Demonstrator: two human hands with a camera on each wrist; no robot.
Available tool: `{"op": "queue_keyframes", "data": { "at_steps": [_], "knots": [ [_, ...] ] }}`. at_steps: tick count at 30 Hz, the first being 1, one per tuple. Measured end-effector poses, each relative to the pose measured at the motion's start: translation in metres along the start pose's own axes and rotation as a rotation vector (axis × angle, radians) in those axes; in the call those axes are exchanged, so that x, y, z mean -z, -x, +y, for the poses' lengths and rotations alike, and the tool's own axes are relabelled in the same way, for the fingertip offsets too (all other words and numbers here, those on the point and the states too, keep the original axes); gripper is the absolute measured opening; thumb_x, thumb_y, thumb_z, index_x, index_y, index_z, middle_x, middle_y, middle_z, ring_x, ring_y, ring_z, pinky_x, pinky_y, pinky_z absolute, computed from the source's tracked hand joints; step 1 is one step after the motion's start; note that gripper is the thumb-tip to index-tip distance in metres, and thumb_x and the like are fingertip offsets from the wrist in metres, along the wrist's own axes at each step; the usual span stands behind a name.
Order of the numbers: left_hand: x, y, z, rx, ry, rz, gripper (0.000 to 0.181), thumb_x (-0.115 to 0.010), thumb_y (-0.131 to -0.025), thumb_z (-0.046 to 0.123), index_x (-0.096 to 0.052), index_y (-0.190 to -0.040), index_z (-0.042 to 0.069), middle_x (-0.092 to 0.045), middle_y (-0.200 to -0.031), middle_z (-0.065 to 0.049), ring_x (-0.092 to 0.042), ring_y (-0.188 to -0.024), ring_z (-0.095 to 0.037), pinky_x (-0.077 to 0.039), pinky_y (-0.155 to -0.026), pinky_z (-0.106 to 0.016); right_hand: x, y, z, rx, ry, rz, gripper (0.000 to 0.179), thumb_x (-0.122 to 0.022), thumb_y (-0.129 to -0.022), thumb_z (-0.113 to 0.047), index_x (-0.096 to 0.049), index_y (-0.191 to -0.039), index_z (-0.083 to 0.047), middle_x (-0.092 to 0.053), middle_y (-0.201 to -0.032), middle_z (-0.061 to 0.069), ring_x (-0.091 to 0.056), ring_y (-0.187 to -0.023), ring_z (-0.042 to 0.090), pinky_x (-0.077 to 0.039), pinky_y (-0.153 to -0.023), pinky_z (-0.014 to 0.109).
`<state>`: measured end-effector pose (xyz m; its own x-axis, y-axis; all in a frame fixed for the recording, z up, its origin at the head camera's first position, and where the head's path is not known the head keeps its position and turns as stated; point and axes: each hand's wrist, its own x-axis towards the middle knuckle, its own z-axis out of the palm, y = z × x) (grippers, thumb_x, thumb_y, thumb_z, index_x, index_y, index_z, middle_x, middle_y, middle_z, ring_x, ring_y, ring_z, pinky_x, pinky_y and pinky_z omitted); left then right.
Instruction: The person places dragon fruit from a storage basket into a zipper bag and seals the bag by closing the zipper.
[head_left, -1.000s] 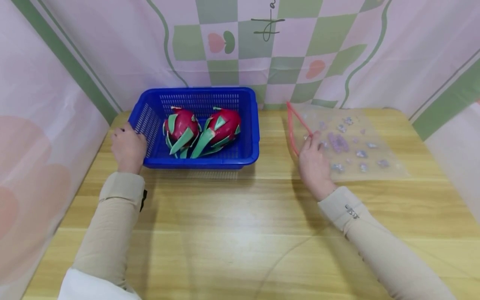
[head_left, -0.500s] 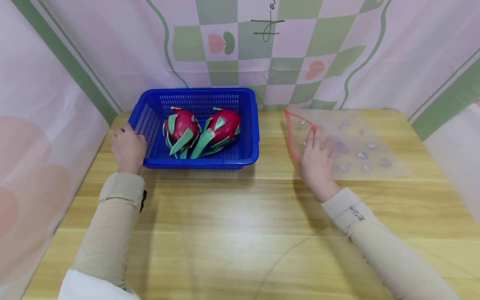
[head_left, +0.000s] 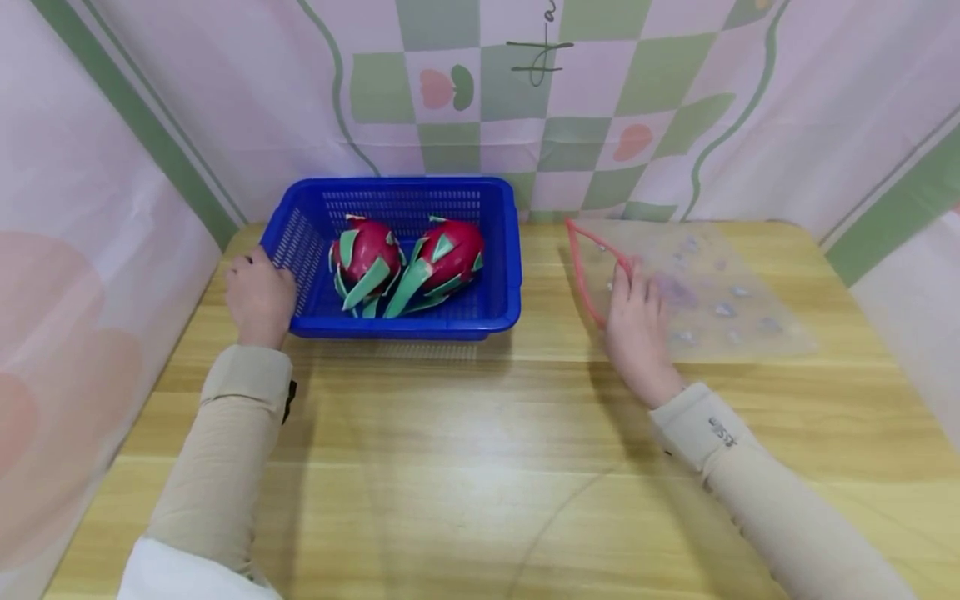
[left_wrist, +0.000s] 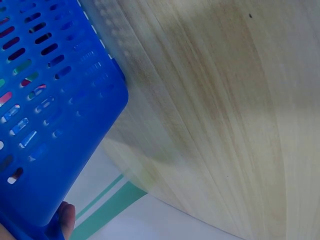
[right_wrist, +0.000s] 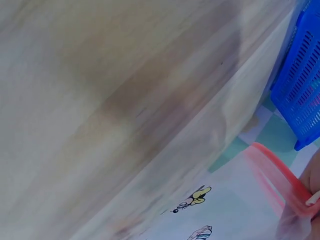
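My left hand (head_left: pixel 260 298) grips the left rim of a blue plastic basket (head_left: pixel 405 325). In the left wrist view the basket wall (left_wrist: pixel 75 105) fills the upper left, with a fingertip (left_wrist: pixel 66 217) showing past its rim. Two red dragon fruits (head_left: pixel 369 250) with green scales lie side by side inside. To the right, my right hand (head_left: pixel 639 333) pinches the red-edged mouth of a translucent bag (head_left: pixel 750 287) printed with small flowers. The right wrist view shows the red edge (right_wrist: pixel 277 172) held between fingers and standing apart from the other side of the mouth.
The wooden table (head_left: pixel 450 467) carries the basket near its back edge and the bag at the back right. A patterned curtain (head_left: pixel 510 108) hangs close behind the table, and more cloth hangs on both sides.
My right hand has shifted slightly right and towards me along the red edge. The bag's far red corner has come down a little. My left hand and the basket stay put.
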<state>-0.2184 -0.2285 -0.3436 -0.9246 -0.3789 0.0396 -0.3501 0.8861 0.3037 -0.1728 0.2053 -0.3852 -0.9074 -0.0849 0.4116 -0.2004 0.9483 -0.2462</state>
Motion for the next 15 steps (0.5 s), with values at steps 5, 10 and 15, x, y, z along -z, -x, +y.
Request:
{"op": "queue_keyframes", "data": {
  "at_steps": [5, 10, 15],
  "knots": [
    [-0.002, 0.001, 0.001, -0.006, 0.017, 0.012, 0.053, -0.036, -0.096, 0.018, -0.031, -0.141, -0.011, -0.043, -0.132, -0.037, -0.044, -0.118, -0.051, -0.043, -0.096, -0.061, -0.001, -0.002, 0.002, 0.033, -0.042, 0.101, 0.048, -0.05, -0.077, 0.021, -0.041, -0.124, 0.02, -0.034, -0.131, 0.046, -0.045, -0.11, 0.062, -0.042, -0.092, 0.067],
    [-0.001, 0.0, 0.0, 0.004, 0.019, -0.001, 0.054, -0.036, -0.097, 0.018, -0.029, -0.142, -0.011, -0.041, -0.134, -0.037, -0.042, -0.12, -0.05, -0.042, -0.098, -0.061, 0.003, -0.005, 0.002, 0.02, -0.052, 0.077, 0.057, -0.057, -0.07, 0.022, -0.04, -0.125, 0.023, -0.04, -0.128, 0.042, -0.048, -0.108, 0.056, -0.045, -0.092, 0.061],
    [-0.002, -0.001, -0.001, 0.002, 0.016, -0.001, 0.054, -0.036, -0.097, 0.019, -0.028, -0.142, -0.01, -0.041, -0.134, -0.036, -0.042, -0.121, -0.05, -0.042, -0.098, -0.061, 0.009, -0.008, 0.002, -0.02, -0.046, 0.007, 0.073, -0.06, -0.066, 0.017, -0.035, -0.135, 0.02, -0.04, -0.135, 0.037, -0.043, -0.117, 0.054, -0.039, -0.102, 0.061]
  ]
}}
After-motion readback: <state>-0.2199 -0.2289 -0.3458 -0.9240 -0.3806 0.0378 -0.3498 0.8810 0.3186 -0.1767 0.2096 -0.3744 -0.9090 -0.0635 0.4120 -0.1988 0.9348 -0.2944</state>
